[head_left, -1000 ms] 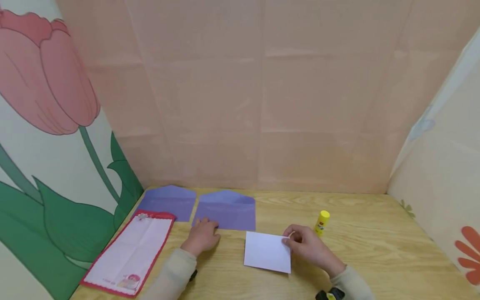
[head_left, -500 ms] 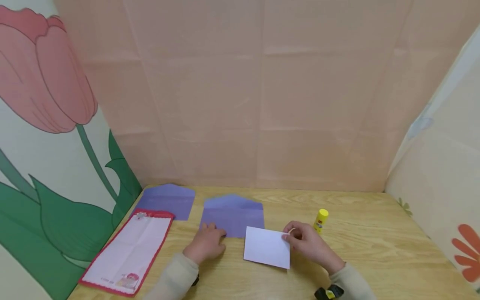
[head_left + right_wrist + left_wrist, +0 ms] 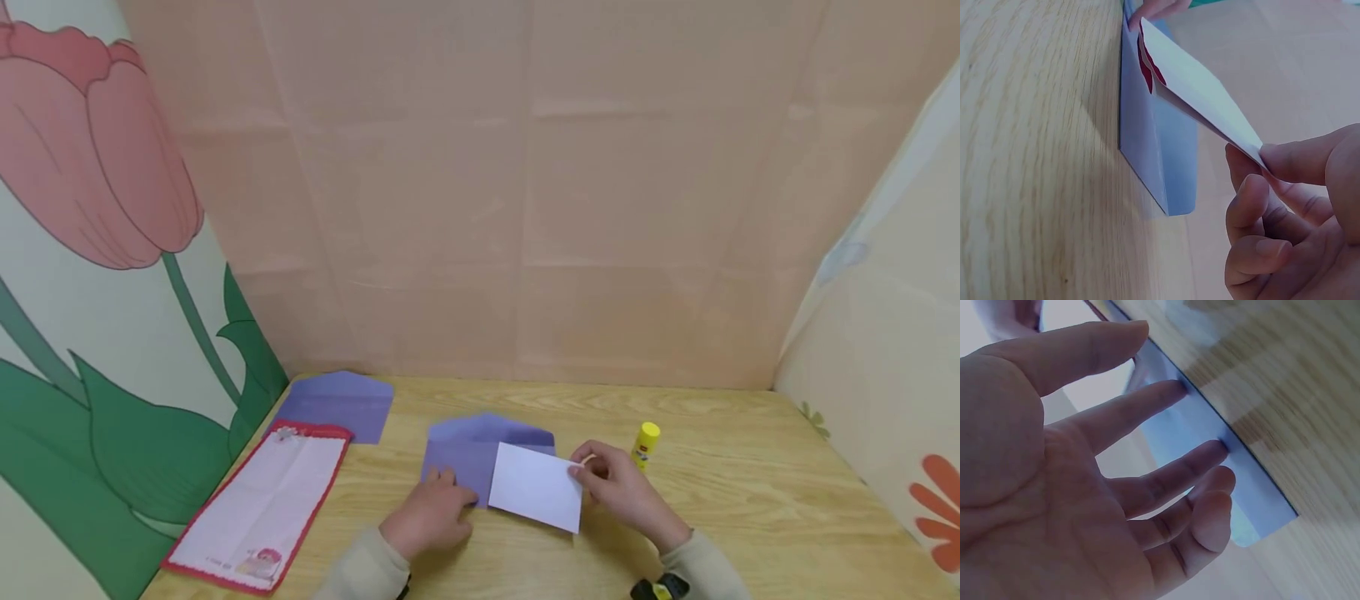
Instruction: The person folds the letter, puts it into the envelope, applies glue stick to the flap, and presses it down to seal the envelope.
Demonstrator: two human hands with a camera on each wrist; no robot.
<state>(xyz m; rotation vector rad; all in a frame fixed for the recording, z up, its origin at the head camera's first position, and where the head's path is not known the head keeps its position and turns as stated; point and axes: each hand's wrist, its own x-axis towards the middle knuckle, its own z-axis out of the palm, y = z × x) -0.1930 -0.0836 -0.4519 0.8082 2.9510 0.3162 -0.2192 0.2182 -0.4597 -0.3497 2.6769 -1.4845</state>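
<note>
A purple envelope (image 3: pixel 459 460) lies on the table with its flap unfolded toward the back. My left hand (image 3: pixel 433 510) rests its fingertips on the envelope's lower left part; in the left wrist view its index and middle fingers press the envelope near an edge. Between thumb and fingers my right hand (image 3: pixel 624 492) pinches the right edge of a folded white paper (image 3: pixel 537 490). That paper is raised and tilted over the envelope's right side, hiding part of it. Red shows along the inner edges of the folded paper (image 3: pixel 1204 87) in the right wrist view.
Behind my right hand a yellow glue stick (image 3: pixel 645 443) stands upright. A second purple envelope (image 3: pixel 337 408) lies at the back left, partly under a red-bordered white letter sheet (image 3: pixel 262 504). Walls covered with sheets and painted flowers enclose the table (image 3: pixel 750 492).
My left hand has slid the envelope right and toward me, away from the other envelope and partly beneath the folded paper. The right hand stays nearly in place, tilting the paper slightly.
</note>
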